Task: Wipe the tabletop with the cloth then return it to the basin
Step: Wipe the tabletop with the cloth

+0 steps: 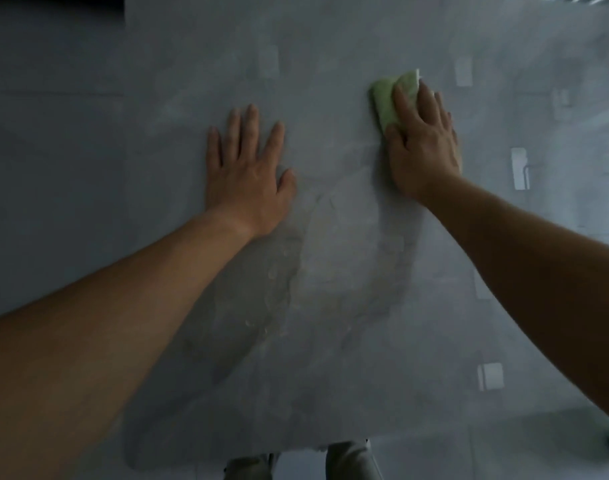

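Note:
A grey, glossy tabletop (331, 46) fills nearly the whole view. My right hand (422, 140) presses flat on a pale green cloth (386, 98) at the upper right of the table; the cloth sticks out past my fingertips and thumb. My left hand (249, 168) lies flat on the bare tabletop to the left of it, palm down, fingers spread, holding nothing. A wet, streaked patch (296, 289) with small droplets spreads across the surface between my forearms. The basin is not in view.
The table's near edge (296, 448) runs along the bottom, with my legs (348, 460) showing below it. A dark object (53, 0) sits at the far top left corner. Pale rectangular reflections (519, 168) dot the right side of the surface.

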Motion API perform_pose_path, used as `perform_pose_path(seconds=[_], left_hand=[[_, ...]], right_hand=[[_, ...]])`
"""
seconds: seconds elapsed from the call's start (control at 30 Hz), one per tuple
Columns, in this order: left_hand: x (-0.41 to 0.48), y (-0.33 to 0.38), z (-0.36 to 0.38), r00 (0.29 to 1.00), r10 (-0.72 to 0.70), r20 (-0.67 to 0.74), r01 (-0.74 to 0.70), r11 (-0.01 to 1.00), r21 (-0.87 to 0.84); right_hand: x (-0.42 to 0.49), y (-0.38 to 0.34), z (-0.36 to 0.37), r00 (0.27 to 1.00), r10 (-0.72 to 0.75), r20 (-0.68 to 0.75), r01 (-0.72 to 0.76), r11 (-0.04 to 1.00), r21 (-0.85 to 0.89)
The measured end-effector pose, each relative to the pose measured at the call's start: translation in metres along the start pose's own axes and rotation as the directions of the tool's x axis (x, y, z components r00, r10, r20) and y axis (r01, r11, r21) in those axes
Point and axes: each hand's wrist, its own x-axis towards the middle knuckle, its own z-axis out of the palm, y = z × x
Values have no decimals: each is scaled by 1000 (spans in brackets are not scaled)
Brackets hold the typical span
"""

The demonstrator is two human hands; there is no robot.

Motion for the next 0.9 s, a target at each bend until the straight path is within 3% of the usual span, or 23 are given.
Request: perform_pose_path(seconds=[0.03,0.17,0.23,0.3,0.37,0.43,0.6,0.77,0.9], left_hand=[[-1,0,0,1000,-3,5,3,1000,0],[0,0,-3,1000,-1,-20,0,999,-45],[-7,1,-6,999,11,-43,-15,996,-91],[-20,4,-8,996,36,-76,-45,992,-117],[-39,5,-9,992,63,-110,-77,988,-133],[-58,4,-9,990,68,-125,-85,987,-134],[-93,-4,3,996,40,-79,-49,991,-122],[-97,-9,12,994,66,-83,-72,995,-67],[-96,-8,9,997,63,-54,-67,994,-90]], right_hand=[[-9,-4,3,1000,-14,3,14,1000,-8],[-65,15,6,951,-296,91,304,948,-92],[-80,38,3,962,-256,92,264,961,-84],[-95,53,1,995,-94,40,96,995,-41],[-118,50,4,999,49,-11,-49,999,5],[-147,30,14,996,89,-19,-88,996,20],[-152,-27,34,975,-211,64,213,976,-41],[-69,-49,30,998,-67,12,67,998,-11],[-121,-33,33,953,-290,90,297,952,-70]])
